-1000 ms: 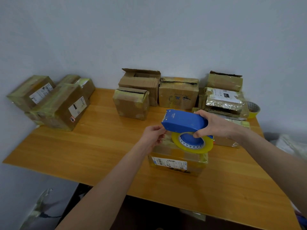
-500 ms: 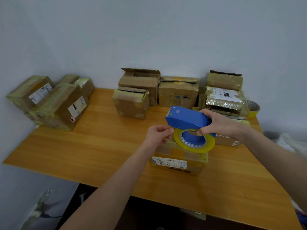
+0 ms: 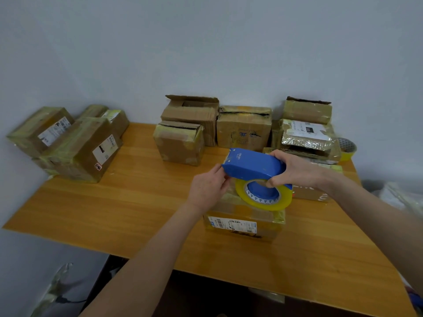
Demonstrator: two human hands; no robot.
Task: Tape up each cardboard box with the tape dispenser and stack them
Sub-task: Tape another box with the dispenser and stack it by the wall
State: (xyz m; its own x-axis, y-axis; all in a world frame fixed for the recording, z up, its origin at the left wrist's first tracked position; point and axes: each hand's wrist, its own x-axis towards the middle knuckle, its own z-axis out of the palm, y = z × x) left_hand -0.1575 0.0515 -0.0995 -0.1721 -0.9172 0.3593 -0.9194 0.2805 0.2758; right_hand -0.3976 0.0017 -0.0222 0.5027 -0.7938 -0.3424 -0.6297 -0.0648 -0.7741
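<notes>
Head view: wooden table (image 3: 114, 209) against a pale wall.
Box (image 3: 242, 225): small, labelled, near the table's front edge, under both hands.
Tape dispenser (image 3: 254, 164): blue, with a yellow roll, just above that box.
Right hand (image 3: 295, 170): fingers wrapped round the dispenser's rear end.
Left hand (image 3: 208, 188): fingertips at the dispenser's front end; whether they pinch anything, I cannot tell.
Other boxes (image 3: 242, 126): along the wall.

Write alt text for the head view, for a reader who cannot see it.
A person's right hand grips a blue tape dispenser with a yellow roll over a cardboard box on a wooden table, while the left hand touches the dispenser's front end. More boxes, some open, line the wall; taped ones pile at left.
</notes>
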